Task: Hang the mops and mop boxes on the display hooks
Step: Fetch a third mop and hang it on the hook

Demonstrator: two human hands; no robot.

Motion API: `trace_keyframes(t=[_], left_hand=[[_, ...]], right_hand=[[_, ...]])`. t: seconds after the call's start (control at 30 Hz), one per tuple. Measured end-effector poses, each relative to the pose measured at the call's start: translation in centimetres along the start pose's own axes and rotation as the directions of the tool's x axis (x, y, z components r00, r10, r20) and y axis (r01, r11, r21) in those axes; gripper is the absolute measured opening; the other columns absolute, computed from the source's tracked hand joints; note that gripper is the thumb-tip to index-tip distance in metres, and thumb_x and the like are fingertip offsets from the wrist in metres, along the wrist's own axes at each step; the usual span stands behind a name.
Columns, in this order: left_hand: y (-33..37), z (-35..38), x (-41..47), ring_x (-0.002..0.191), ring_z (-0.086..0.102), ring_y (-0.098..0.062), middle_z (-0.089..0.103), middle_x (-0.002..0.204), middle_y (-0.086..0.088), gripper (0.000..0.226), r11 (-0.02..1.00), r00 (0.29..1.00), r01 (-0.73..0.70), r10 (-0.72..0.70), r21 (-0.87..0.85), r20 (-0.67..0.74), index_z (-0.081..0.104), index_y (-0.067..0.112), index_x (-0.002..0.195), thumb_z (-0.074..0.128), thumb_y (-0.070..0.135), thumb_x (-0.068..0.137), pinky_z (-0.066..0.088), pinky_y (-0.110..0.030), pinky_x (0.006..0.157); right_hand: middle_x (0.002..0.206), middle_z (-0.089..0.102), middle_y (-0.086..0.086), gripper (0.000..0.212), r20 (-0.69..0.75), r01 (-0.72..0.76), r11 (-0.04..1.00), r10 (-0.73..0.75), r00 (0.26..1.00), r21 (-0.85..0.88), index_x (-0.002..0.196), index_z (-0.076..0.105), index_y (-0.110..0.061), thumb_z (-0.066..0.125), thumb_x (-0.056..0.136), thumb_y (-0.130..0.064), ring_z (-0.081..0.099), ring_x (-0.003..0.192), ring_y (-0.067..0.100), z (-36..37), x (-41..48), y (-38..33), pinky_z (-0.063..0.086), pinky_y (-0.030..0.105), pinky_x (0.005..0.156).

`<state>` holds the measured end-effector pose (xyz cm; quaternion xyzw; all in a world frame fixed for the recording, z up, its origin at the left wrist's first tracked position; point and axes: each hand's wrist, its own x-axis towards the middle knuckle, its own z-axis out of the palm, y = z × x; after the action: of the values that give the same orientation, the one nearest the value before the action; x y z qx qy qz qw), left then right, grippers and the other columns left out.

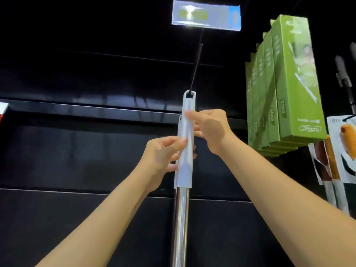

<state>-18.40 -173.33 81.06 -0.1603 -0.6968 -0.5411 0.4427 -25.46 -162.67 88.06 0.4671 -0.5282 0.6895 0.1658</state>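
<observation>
Both our hands pinch the white grip (185, 143) of a mop: left hand (160, 157) low on it, right hand (209, 128) just above, each closed on it. Its hang hole (189, 95) is already on the hook (196, 66) under the price tag (206, 15), with green boxes (289, 83) hanging to the right. We judge it best to slide the hole well back along the hook, steady the steel pole (180, 224) plumb, then let go one hand at a time

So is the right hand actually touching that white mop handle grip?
Touching. The head view shows the right hand with its fingertips pressed against the white mop handle grip, just below where it hangs on the display hook.
</observation>
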Motion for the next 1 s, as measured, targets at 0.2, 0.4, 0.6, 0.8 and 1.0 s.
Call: trace_keyframes(t=[0.2,0.4,0.6,0.8,1.0], left_hand=[[-3.0,-0.6,1.8,0.091,0.073,-0.025,0.075,0.100,-0.009,0.022,0.999,0.999,0.047,-0.047,0.024,-0.012,0.070,0.010,0.105,0.059,0.026,0.094,0.059,-0.043,0.082],[-5.6,-0.7,3.2,0.090,0.073,-0.018,0.075,0.100,-0.005,0.024,0.992,0.994,0.090,-0.084,0.086,-0.068,0.069,0.011,0.109,0.058,0.027,0.095,0.060,-0.036,0.080],[-5.9,-1.4,3.0,0.090,0.068,-0.002,0.073,0.099,0.012,0.028,0.829,0.914,-0.129,0.312,0.544,-0.258,0.075,0.021,0.105,0.077,0.031,0.079,0.054,-0.021,0.083],[-6.6,-1.5,3.4,0.120,0.055,-0.012,0.056,0.138,0.002,0.067,0.918,0.964,0.074,0.035,0.390,-0.265,0.047,0.018,0.141,0.073,0.036,0.082,0.045,-0.039,0.105],[-6.4,-0.9,3.5,0.135,0.044,-0.019,0.045,0.149,-0.001,0.073,0.906,0.967,0.111,-0.004,0.407,-0.255,0.031,0.019,0.150,0.067,0.033,0.088,0.035,-0.042,0.111]], right_hand=[[0.099,0.072,0.020,0.042,-0.029,-0.040,0.997,0.038,0.999,-0.061,0.108,0.063,0.017,0.070,0.088,-0.020,0.073,0.085,0.027,0.9,1.8,3.1,0.061,0.040,0.081],[0.097,0.071,0.016,0.031,-0.069,-0.114,0.988,0.107,0.992,-0.108,0.100,0.068,0.006,0.073,0.087,-0.022,0.071,0.088,0.028,1.9,3.2,5.6,0.059,0.045,0.087],[0.105,0.070,0.023,0.046,-0.107,-0.072,0.989,0.058,0.993,-0.132,0.104,0.066,0.010,0.080,0.080,-0.027,0.072,0.092,0.033,1.7,4.0,6.6,0.059,0.046,0.086],[0.116,0.066,0.022,0.066,-0.099,-0.148,0.986,0.140,0.985,-0.079,0.121,0.058,0.008,0.077,0.081,-0.041,0.067,0.104,0.034,2.1,3.4,8.2,0.055,0.046,0.093],[0.106,0.065,0.009,0.053,-0.037,-0.200,0.976,0.198,0.980,-0.084,0.112,0.061,-0.004,0.066,0.086,-0.051,0.065,0.098,0.024,2.2,3.7,9.0,0.054,0.036,0.087]])
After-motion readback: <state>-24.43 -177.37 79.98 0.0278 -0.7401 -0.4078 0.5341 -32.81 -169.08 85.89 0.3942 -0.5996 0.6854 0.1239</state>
